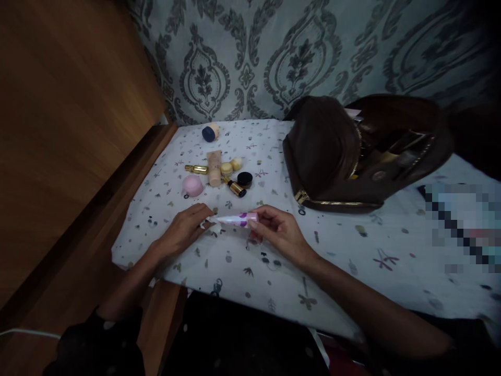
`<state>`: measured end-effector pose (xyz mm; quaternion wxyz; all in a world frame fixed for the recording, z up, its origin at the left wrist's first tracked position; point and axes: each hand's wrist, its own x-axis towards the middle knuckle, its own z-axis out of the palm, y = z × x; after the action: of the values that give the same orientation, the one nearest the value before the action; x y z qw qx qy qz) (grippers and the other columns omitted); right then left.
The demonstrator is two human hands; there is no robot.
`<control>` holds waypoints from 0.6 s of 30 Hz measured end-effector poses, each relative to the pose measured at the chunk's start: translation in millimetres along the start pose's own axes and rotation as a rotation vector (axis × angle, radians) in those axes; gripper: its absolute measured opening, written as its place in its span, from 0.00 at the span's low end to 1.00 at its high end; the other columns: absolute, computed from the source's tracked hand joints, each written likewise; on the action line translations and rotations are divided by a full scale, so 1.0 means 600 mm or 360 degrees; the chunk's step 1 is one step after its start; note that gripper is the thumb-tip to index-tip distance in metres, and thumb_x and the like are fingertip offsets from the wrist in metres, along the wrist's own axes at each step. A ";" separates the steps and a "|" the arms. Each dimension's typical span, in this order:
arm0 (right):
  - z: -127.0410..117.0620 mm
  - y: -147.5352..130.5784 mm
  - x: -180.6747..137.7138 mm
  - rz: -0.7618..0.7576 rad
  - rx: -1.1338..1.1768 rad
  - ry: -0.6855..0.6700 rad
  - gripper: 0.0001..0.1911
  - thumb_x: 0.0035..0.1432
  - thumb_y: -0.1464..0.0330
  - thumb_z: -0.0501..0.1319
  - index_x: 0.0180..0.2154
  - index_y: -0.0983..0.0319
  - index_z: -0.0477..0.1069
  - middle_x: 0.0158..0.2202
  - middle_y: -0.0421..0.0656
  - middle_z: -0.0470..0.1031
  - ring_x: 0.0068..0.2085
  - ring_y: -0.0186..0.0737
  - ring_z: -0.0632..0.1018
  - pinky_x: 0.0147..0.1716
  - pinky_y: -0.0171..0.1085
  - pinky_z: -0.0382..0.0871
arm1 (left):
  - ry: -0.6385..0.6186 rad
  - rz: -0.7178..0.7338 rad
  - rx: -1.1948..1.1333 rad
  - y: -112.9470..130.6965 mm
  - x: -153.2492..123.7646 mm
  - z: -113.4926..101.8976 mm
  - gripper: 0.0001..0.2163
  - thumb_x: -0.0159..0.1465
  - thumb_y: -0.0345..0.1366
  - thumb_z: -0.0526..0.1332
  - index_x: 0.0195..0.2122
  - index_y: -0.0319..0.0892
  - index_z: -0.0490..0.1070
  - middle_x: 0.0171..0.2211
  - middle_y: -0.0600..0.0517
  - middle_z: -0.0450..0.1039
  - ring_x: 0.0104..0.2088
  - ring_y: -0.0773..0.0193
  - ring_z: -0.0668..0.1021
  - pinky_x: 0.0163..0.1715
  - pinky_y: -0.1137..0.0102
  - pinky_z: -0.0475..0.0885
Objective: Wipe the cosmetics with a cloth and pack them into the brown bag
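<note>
A white and purple squeeze tube (235,219) with a pink cap is held level just above the cloth. My right hand (282,233) grips it by the cap end, thumb in front and fingers behind. My left hand (187,226) is closed on a crumpled white tissue (215,226) at the tube's other end. Beyond my hands lie a pink round container (192,185), a beige tube (214,166), a gold tube (196,169), a black and gold lipstick (235,187), a black round pot (245,180) and small yellow round pieces (227,168).
A large brown bag (329,156) stands unzipped on the right, with items inside. A dark-lidded jar (210,132) lies near the patterned wall (246,62). Wooden furniture (70,104) borders the left side. A patterned white cloth (235,271) covers the table.
</note>
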<state>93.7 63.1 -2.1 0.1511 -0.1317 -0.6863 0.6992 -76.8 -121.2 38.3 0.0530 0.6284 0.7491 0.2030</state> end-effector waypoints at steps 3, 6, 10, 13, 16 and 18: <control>0.000 0.008 0.002 0.0010 -0.0073 -0.0086 0.17 0.58 0.55 0.64 0.40 0.62 0.71 0.27 0.41 0.76 0.26 0.35 0.76 0.27 0.36 0.74 | -0.0089 -0.0196 -0.0423 -0.002 0.000 -0.011 0.12 0.71 0.41 0.52 0.34 0.42 0.68 0.31 0.54 0.69 0.32 0.65 0.72 0.34 0.72 0.67; -0.001 0.020 0.003 -0.0211 -0.0298 -0.0049 0.17 0.56 0.60 0.66 0.45 0.61 0.71 0.38 0.44 0.77 0.36 0.39 0.79 0.34 0.39 0.76 | -0.0164 -0.0312 -0.0598 -0.005 0.004 -0.016 0.14 0.71 0.44 0.52 0.30 0.42 0.65 0.27 0.57 0.65 0.29 0.66 0.70 0.31 0.73 0.64; -0.005 0.027 0.002 -0.0425 -0.0698 -0.0022 0.12 0.59 0.65 0.64 0.45 0.60 0.73 0.41 0.45 0.76 0.38 0.41 0.77 0.37 0.41 0.74 | -0.0010 -0.0392 -0.0398 -0.014 0.010 -0.014 0.14 0.70 0.43 0.52 0.30 0.42 0.65 0.26 0.57 0.65 0.29 0.66 0.69 0.32 0.71 0.64; -0.008 0.024 0.001 -0.0478 -0.0940 0.0029 0.11 0.59 0.65 0.65 0.44 0.59 0.74 0.39 0.45 0.77 0.39 0.43 0.76 0.39 0.43 0.72 | 0.0345 -0.0431 -0.0121 -0.002 0.015 -0.007 0.10 0.71 0.40 0.52 0.37 0.42 0.69 0.31 0.53 0.70 0.32 0.63 0.72 0.36 0.69 0.67; -0.009 0.023 0.004 -0.0516 -0.1075 0.0066 0.08 0.59 0.65 0.66 0.41 0.59 0.75 0.37 0.45 0.76 0.41 0.45 0.75 0.40 0.44 0.70 | 0.0538 -0.0254 -0.0051 0.034 0.023 0.016 0.10 0.71 0.37 0.51 0.46 0.41 0.69 0.39 0.48 0.73 0.40 0.60 0.76 0.43 0.66 0.71; -0.010 0.025 0.006 -0.0532 -0.1118 0.0079 0.04 0.58 0.68 0.65 0.37 0.60 0.75 0.34 0.44 0.74 0.39 0.45 0.74 0.39 0.43 0.70 | 0.0533 -0.0061 -0.0058 0.062 0.031 0.044 0.12 0.72 0.35 0.50 0.52 0.40 0.68 0.44 0.46 0.73 0.46 0.60 0.76 0.46 0.66 0.73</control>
<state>92.0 69.9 -17.1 0.2251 -0.0788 -0.8920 0.3840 -37.6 -92.4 31.6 -0.0573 0.5702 0.7555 0.3175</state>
